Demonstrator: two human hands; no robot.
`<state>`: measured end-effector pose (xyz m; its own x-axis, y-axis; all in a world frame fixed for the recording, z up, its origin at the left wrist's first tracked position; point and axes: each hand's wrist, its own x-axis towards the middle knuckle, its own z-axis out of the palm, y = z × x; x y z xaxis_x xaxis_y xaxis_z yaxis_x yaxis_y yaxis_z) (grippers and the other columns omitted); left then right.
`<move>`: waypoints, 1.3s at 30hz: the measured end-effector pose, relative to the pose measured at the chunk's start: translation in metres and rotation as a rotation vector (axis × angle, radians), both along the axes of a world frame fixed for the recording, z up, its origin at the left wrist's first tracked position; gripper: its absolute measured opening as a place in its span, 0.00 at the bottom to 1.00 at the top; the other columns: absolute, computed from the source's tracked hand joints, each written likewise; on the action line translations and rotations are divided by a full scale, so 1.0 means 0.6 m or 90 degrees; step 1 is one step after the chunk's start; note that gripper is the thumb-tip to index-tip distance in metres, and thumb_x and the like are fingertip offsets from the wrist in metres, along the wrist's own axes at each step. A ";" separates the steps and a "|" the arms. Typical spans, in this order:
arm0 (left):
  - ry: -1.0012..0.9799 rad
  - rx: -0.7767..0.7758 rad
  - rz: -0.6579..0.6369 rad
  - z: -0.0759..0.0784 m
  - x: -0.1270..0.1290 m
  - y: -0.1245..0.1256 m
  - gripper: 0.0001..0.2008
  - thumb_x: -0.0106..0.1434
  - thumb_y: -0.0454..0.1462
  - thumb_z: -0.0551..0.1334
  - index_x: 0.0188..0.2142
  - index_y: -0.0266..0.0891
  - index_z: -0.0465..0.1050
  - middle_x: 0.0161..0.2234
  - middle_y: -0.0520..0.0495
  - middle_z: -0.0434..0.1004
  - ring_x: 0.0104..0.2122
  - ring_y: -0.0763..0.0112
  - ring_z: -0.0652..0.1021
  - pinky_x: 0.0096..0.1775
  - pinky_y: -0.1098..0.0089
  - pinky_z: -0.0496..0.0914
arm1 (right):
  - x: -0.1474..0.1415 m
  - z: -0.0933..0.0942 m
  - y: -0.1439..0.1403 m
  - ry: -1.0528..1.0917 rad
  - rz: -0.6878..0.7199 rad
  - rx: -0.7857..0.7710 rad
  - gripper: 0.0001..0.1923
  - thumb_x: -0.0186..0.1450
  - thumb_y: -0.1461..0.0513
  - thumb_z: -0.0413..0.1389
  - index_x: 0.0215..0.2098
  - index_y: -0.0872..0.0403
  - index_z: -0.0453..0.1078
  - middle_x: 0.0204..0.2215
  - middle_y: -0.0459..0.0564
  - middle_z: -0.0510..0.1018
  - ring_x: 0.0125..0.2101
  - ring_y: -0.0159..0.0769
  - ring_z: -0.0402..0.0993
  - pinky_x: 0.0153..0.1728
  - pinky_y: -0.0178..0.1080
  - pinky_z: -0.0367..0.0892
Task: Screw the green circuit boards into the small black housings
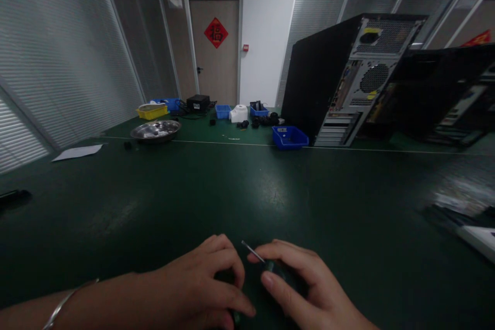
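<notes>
At 6 o'clock on green table (270, 191): left hand (201, 289) with bracelet (65, 303) and right hand (305, 289) side by side, both curled over small dark part (276, 270), thin metal rod (253, 251) angled up between fingertips. At 11 o'clock, well apart: steel bowl (155, 130), yellow bin (152, 111), paper (77, 152). At 12 to 2 o'clock: blue bin (290, 137) just beside upright PC case (340, 80), door (215, 51) behind.
</notes>
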<state>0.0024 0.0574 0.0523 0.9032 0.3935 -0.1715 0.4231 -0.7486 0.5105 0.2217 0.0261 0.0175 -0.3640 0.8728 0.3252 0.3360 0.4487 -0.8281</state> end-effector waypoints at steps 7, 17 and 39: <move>-0.124 -0.073 0.051 0.003 -0.009 -0.001 0.21 0.61 0.36 0.62 0.54 0.45 0.63 0.51 0.42 0.66 0.49 0.61 0.67 0.52 0.62 0.64 | -0.002 -0.001 0.003 0.026 0.026 0.013 0.11 0.63 0.65 0.55 0.43 0.49 0.74 0.30 0.46 0.79 0.30 0.33 0.75 0.32 0.32 0.69; -0.033 -0.006 0.127 0.005 0.004 -0.009 0.18 0.49 0.36 0.70 0.39 0.38 0.70 0.41 0.42 0.72 0.39 0.60 0.71 0.42 0.65 0.68 | 0.000 -0.007 0.012 -0.058 0.064 -0.069 0.14 0.58 0.72 0.53 0.41 0.53 0.68 0.35 0.46 0.75 0.36 0.34 0.73 0.38 0.34 0.67; -0.215 -0.174 0.272 -0.030 0.006 -0.018 0.19 0.53 0.32 0.66 0.45 0.44 0.68 0.44 0.48 0.69 0.40 0.66 0.71 0.42 0.68 0.68 | -0.004 -0.014 0.013 -0.166 0.086 -0.119 0.19 0.52 0.74 0.58 0.39 0.52 0.65 0.35 0.44 0.75 0.35 0.33 0.72 0.35 0.32 0.64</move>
